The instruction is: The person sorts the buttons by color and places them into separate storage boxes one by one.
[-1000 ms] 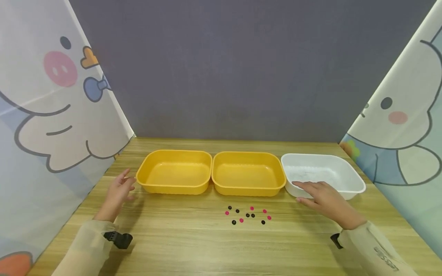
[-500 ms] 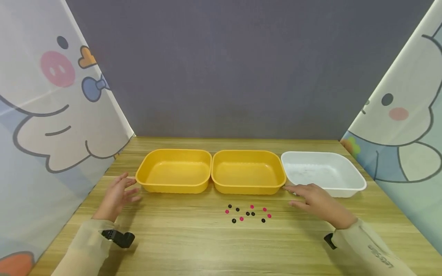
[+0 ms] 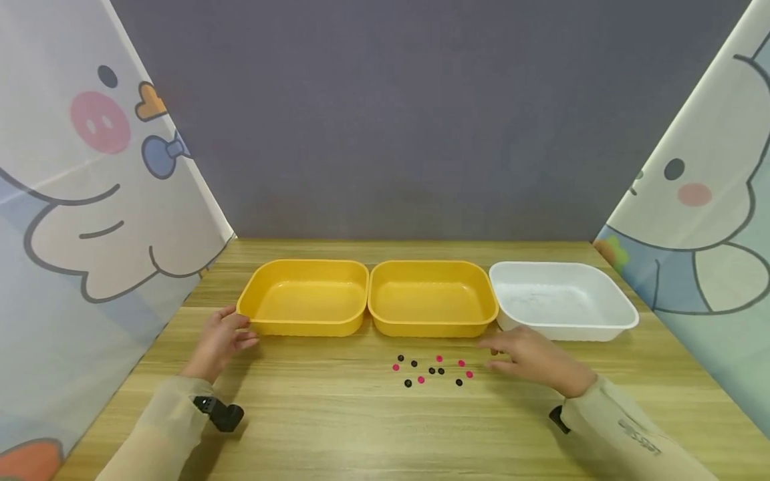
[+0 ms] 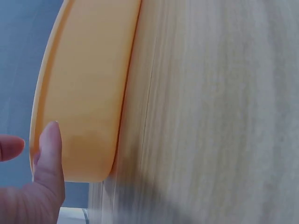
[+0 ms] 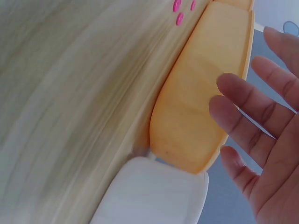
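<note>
Small round pink buttons [image 3: 421,379] and black buttons [image 3: 408,383] lie scattered on the table in front of the middle yellow tray [image 3: 430,330]. My right hand [image 3: 534,357] hovers to their right, before the white tray [image 3: 577,332]; its fingers are spread and loosely bent, holding nothing. At the near left corner of the left yellow tray [image 3: 301,329] is my left hand [image 3: 220,343], fingers relaxed and fingertips right at the rim. In the left wrist view its thumb [image 4: 50,154] overlaps the tray's wall. Nothing shows inside any tray.
The three trays stand in a row across the wooden table [image 3: 325,414]. Behind them rises a grey panel [image 3: 385,120]. Cartoon-printed cloths hang at left and right. A black wrist camera [image 3: 225,415] sticks out from the left sleeve.
My right hand has moved left and nearer, from over the white tray's edge toward the buttons. My left hand has shifted slightly right and nearer, along the left tray's corner. Buttons and trays stay put.
</note>
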Demonstrator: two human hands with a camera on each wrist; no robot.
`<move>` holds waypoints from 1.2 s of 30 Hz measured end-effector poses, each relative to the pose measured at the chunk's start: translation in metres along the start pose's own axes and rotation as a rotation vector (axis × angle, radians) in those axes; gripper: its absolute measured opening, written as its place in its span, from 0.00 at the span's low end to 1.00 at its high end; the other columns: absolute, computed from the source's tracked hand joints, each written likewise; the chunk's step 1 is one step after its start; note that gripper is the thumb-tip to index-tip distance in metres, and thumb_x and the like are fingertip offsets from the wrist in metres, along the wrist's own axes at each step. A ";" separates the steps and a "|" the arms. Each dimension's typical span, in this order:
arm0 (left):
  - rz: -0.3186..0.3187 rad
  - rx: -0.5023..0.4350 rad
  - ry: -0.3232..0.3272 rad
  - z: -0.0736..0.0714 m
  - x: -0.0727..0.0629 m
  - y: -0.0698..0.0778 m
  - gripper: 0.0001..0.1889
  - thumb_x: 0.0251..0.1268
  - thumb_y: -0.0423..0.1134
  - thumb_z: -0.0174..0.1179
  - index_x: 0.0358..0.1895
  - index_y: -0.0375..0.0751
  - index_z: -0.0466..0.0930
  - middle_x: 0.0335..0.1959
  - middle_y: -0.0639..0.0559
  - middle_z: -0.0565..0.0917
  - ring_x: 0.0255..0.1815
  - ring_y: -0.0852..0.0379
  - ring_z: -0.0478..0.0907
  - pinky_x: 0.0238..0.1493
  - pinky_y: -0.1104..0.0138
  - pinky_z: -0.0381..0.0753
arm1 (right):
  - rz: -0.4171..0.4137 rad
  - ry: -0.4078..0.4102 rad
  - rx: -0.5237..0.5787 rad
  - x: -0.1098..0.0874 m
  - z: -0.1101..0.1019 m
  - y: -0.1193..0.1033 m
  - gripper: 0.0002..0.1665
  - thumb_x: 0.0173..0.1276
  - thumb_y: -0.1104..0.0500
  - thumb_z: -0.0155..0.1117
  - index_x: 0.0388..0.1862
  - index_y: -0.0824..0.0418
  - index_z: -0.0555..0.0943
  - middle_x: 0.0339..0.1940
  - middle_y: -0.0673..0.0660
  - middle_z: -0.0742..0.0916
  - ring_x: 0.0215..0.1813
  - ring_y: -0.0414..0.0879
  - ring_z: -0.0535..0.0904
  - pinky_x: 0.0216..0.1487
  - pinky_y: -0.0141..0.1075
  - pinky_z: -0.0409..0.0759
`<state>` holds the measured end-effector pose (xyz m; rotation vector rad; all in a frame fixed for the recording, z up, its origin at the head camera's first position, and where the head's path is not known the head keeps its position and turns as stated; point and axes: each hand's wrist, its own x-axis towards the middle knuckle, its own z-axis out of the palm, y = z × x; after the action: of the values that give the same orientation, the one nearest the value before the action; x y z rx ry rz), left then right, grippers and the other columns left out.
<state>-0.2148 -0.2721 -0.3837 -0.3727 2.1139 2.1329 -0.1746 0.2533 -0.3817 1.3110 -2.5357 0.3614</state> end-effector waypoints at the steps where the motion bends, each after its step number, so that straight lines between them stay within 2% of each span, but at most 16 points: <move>1: -0.001 0.001 0.008 0.001 0.001 0.000 0.36 0.72 0.30 0.41 0.73 0.28 0.27 0.41 0.44 0.66 0.24 0.61 0.76 0.34 0.70 0.85 | -0.007 0.001 0.008 0.001 0.001 0.000 0.18 0.57 0.58 0.73 0.45 0.64 0.84 0.36 0.52 0.88 0.32 0.38 0.80 0.32 0.36 0.81; 5: -0.022 -0.025 0.037 0.005 0.004 0.001 0.38 0.70 0.28 0.43 0.73 0.29 0.27 0.43 0.41 0.67 0.23 0.61 0.77 0.33 0.71 0.85 | -0.060 0.011 0.067 0.005 0.008 0.000 0.16 0.54 0.61 0.74 0.42 0.65 0.84 0.27 0.47 0.84 0.25 0.31 0.73 0.25 0.25 0.74; 8: -0.039 -0.077 0.025 0.005 0.004 0.001 0.38 0.71 0.27 0.43 0.73 0.29 0.27 0.48 0.39 0.64 0.26 0.62 0.76 0.36 0.71 0.85 | -0.067 -0.013 0.083 0.009 0.013 -0.002 0.15 0.53 0.63 0.74 0.41 0.64 0.85 0.21 0.42 0.80 0.24 0.29 0.69 0.24 0.23 0.72; 13: -0.052 -0.182 0.019 0.010 0.004 -0.002 0.36 0.73 0.28 0.44 0.73 0.32 0.31 0.44 0.46 0.66 0.30 0.64 0.75 0.43 0.72 0.84 | -0.069 -0.050 0.101 0.011 0.018 -0.007 0.14 0.53 0.58 0.75 0.39 0.60 0.86 0.20 0.38 0.78 0.24 0.26 0.65 0.27 0.22 0.71; 18: -0.064 -0.242 0.082 0.016 0.005 -0.004 0.38 0.73 0.29 0.44 0.75 0.36 0.28 0.50 0.46 0.63 0.30 0.66 0.75 0.46 0.73 0.82 | -0.093 -0.051 0.082 0.013 0.022 -0.009 0.13 0.51 0.56 0.76 0.37 0.57 0.88 0.21 0.37 0.79 0.23 0.24 0.64 0.28 0.20 0.69; 23: -0.066 -0.285 0.118 0.016 0.005 -0.003 0.34 0.75 0.30 0.40 0.75 0.36 0.30 0.51 0.47 0.62 0.31 0.66 0.73 0.46 0.74 0.81 | -0.113 -0.087 0.091 0.018 0.023 -0.011 0.07 0.52 0.56 0.75 0.29 0.54 0.85 0.16 0.37 0.75 0.21 0.23 0.59 0.22 0.16 0.60; 26: -0.080 -0.331 0.111 0.015 0.004 -0.001 0.31 0.74 0.30 0.40 0.73 0.37 0.35 0.50 0.48 0.62 0.32 0.65 0.72 0.46 0.74 0.81 | -0.111 -0.105 0.088 0.020 0.023 -0.011 0.08 0.52 0.56 0.76 0.30 0.54 0.86 0.15 0.37 0.76 0.20 0.23 0.59 0.20 0.16 0.59; 30: -0.099 -0.370 0.075 0.012 0.003 0.001 0.31 0.74 0.27 0.39 0.73 0.39 0.35 0.51 0.48 0.62 0.34 0.65 0.74 0.49 0.74 0.80 | -0.078 -0.143 0.078 0.022 0.023 -0.012 0.13 0.52 0.55 0.76 0.38 0.55 0.88 0.18 0.37 0.79 0.20 0.24 0.60 0.22 0.17 0.61; 33: -0.108 -0.386 0.049 0.009 0.002 0.003 0.32 0.73 0.26 0.39 0.74 0.40 0.35 0.52 0.48 0.62 0.34 0.65 0.77 0.50 0.73 0.80 | -0.048 -0.178 0.079 0.022 0.024 -0.014 0.14 0.53 0.54 0.75 0.39 0.55 0.88 0.18 0.36 0.79 0.20 0.24 0.61 0.22 0.17 0.62; 36: -0.117 -0.400 0.037 0.007 0.002 0.004 0.26 0.71 0.24 0.42 0.68 0.41 0.48 0.48 0.48 0.67 0.33 0.63 0.79 0.48 0.71 0.82 | -0.024 -0.198 0.084 0.022 0.025 -0.015 0.13 0.53 0.55 0.75 0.39 0.55 0.88 0.18 0.36 0.78 0.20 0.24 0.62 0.22 0.18 0.62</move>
<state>-0.2182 -0.2655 -0.3807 -0.5603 1.6243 2.4854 -0.1775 0.2204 -0.3958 1.4736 -2.6895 0.3521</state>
